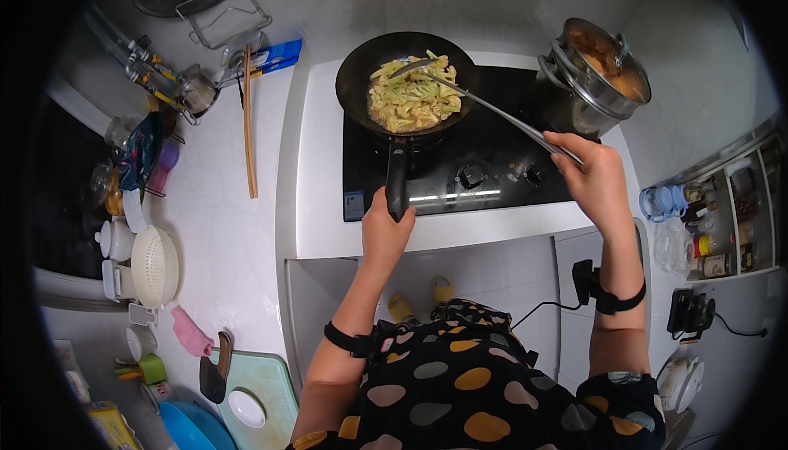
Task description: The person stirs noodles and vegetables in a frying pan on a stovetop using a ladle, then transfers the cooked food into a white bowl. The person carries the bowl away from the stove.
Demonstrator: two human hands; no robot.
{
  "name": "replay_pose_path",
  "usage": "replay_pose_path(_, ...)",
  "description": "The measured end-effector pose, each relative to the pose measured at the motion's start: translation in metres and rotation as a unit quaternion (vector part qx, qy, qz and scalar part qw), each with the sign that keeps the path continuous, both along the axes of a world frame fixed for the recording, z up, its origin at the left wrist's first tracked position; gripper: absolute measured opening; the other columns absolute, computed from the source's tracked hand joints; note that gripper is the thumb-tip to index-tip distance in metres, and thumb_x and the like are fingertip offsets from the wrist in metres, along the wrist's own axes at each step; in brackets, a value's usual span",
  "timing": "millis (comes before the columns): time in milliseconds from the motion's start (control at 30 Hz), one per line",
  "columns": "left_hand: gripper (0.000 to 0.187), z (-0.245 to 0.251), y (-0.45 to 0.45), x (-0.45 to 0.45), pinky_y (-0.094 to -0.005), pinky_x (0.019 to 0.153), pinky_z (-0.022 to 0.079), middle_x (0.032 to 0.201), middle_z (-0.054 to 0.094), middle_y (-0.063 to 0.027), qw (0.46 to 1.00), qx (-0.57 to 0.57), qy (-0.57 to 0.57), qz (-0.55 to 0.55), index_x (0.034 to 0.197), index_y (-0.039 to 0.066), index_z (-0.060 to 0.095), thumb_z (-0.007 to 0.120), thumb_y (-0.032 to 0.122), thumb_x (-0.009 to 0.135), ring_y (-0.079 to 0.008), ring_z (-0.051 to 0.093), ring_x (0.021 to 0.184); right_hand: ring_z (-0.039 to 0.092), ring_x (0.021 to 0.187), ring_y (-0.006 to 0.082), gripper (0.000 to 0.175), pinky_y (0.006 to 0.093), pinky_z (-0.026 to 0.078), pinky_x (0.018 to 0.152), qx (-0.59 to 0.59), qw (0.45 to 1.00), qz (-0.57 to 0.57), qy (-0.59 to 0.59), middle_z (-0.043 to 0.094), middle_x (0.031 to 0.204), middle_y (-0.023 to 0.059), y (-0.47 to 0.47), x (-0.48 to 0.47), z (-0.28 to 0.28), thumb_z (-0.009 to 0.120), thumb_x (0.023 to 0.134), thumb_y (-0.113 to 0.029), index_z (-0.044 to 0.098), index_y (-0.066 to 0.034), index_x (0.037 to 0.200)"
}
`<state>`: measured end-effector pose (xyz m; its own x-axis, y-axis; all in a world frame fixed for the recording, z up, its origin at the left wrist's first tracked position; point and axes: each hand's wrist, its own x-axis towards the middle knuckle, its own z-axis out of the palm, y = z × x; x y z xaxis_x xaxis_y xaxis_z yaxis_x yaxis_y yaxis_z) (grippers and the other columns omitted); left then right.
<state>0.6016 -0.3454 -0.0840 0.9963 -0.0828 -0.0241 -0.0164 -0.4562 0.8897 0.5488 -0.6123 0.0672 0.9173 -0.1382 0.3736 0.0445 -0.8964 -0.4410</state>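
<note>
Chopped cauliflower (409,102) lies in some liquid inside a dark wok (357,59) on the left side of the black glass cooktop (492,136). My left hand (385,231) grips the wok's black handle (398,179). From the right, my right hand (591,179) holds the metal shaft of a cooking spatula (505,118). The head of that spatula rests at the upper part of the cauliflower, partly over it. Two control knobs show on the cooktop, between my hands.
A steamer pot (585,90) with a glass lid stands at the cooktop's right rear. Long wooden chopsticks (249,123) lie on the left counter. Nearer me are a cleaver (215,373), a green cutting board (277,388) and a white dish (247,408). Spice shelves (732,222) line the right wall.
</note>
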Motion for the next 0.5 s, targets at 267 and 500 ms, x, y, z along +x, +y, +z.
replay_pose_path(267,0.046,-0.003,0.001,0.001,-0.0368,0.070,0.052,0.086,0.066,-0.0195,1.000,0.007,0.004,0.001,0.117,-0.002,0.052,0.071,0.012,0.077,-0.0330,0.067,0.080,0.054,0.057,0.0079,0.025,0.0237,0.044,0.053,0.197,0.972,0.019,0.124,0.061,0.068,0.0046,0.017,0.020,-0.052,0.060,0.087,-0.003,0.065,-0.0001,0.112)
replay_pose_path(500,0.046,-0.003,0.000,0.000,-0.0375,0.070,0.052,0.086,0.066,-0.0197,1.000,-0.002,-0.015,0.004,0.116,-0.003,0.052,0.071,0.012,0.077,-0.0329,0.067,0.079,0.062,0.060,0.0229,0.024,0.0302,0.049,0.056,0.070,0.996,0.038,0.030,0.065,0.071,0.0135,0.022,-0.013,-0.032,0.064,0.082,-0.003,0.068,-0.0031,0.105)
